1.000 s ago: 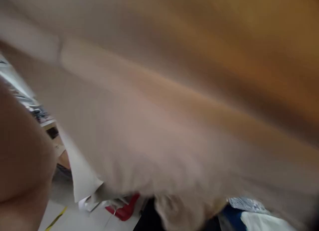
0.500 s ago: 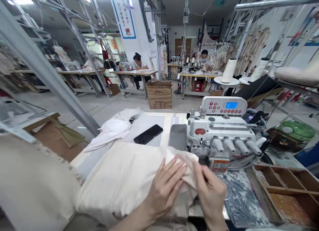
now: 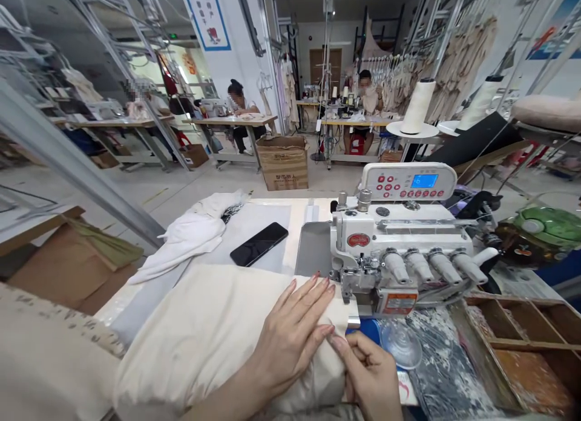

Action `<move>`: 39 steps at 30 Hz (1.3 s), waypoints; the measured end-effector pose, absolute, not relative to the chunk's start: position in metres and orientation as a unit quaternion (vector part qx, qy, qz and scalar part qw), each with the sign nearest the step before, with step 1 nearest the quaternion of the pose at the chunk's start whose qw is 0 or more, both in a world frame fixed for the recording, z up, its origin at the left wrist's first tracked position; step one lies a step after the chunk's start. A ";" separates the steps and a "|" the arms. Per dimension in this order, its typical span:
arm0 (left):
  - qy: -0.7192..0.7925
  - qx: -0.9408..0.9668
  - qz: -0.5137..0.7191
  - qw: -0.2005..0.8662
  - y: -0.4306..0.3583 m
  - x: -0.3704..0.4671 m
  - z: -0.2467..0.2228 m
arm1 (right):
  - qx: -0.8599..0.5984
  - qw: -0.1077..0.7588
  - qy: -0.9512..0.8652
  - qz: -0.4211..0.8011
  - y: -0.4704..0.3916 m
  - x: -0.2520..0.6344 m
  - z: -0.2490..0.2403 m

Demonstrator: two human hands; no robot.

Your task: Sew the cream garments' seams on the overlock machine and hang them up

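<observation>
A cream fabric piece [image 3: 204, 336] lies bunched on the white table [image 3: 297, 218] in front of a white overlock sewing machine [image 3: 399, 239]. My left hand [image 3: 290, 336] rests flat on the fabric with fingers spread, fingertips close to the machine's presser foot. My right hand [image 3: 370, 375] pinches the fabric's near edge just below the left fingertips. A black phone [image 3: 258, 244] and a crumpled white cloth [image 3: 190, 236] lie farther back on the table.
A wooden compartment tray [image 3: 521, 336] sits at right, with a green fan [image 3: 544, 227] behind it. Thread cones [image 3: 417, 106] stand behind the machine. A cardboard box [image 3: 282, 162] is on the floor. Other people sit at distant tables.
A second ago blurred fabric filled the view. Since half a second ago, my left hand flattened onto the fabric and my right hand dropped lower to the near edge.
</observation>
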State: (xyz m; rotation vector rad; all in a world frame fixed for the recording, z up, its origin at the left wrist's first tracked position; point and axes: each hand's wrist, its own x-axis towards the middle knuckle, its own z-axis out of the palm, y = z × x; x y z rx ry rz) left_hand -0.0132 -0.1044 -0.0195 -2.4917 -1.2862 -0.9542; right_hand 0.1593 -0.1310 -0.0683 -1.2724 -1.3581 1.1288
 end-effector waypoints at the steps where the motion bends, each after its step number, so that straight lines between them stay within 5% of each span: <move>1: -0.430 -0.840 -0.321 0.080 -0.105 -0.014 -0.019 | -0.519 0.476 -0.603 0.375 -0.134 0.163 -0.066; 4: -0.399 -0.853 -0.336 0.015 -0.108 -0.022 -0.016 | -0.481 0.496 -0.706 0.153 -0.145 0.172 -0.054; 6: -0.365 -0.859 -0.358 -0.034 -0.111 -0.026 -0.013 | -0.436 0.499 -0.739 0.124 -0.150 0.176 -0.045; 13: -0.278 -0.835 -0.454 -0.142 -0.129 -0.017 0.007 | -0.390 0.564 -0.619 0.383 -0.164 0.157 -0.053; 17: -0.329 -0.806 -0.460 -0.174 -0.125 -0.013 0.024 | -0.422 0.501 -0.520 0.548 -0.185 0.143 -0.082; 20: -0.349 -0.822 -0.424 -0.150 -0.100 -0.014 0.033 | -0.454 0.456 -0.535 0.547 -0.182 0.147 -0.088; 30: -0.393 -0.805 -0.389 -0.214 -0.065 -0.022 0.023 | -0.413 0.514 -0.589 0.467 -0.160 0.149 -0.085; 39: -0.404 -0.815 -0.398 -0.122 -0.070 -0.014 0.019 | -0.474 0.522 -0.477 0.525 -0.169 0.137 -0.088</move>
